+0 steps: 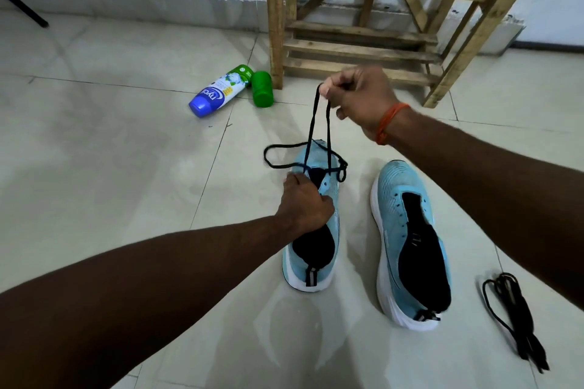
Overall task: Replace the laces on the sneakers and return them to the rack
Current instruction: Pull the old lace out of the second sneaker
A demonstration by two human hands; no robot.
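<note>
Pale floor tiles run to a white wall, where the wooden rack stands well beyond both sneakers. One blue sneaker sits upright on the floor, heel toward the person and toe toward the rack, so its long axis runs near to far. The other sneaker lies just beside it on the right, unlaced, pointing the same way with its toe leaning slightly left. The left hand curls its fingers over the first sneaker's throat and holds it down. The right hand is raised above the toe, its fingers pinching a black lace. Two strands rise to it from the front eyelets, and a slack loop lies across the toe. A spare lace lies bundled on the floor at far right. A bottle and a green cap lie near the rack's foot. The lace looks thin, limp and light, probably best taken near its stiff tip for threading. The sneaker seems light, with a soft knit upper and a firmer sole; midfoot or heel should give the surest hold.
</note>
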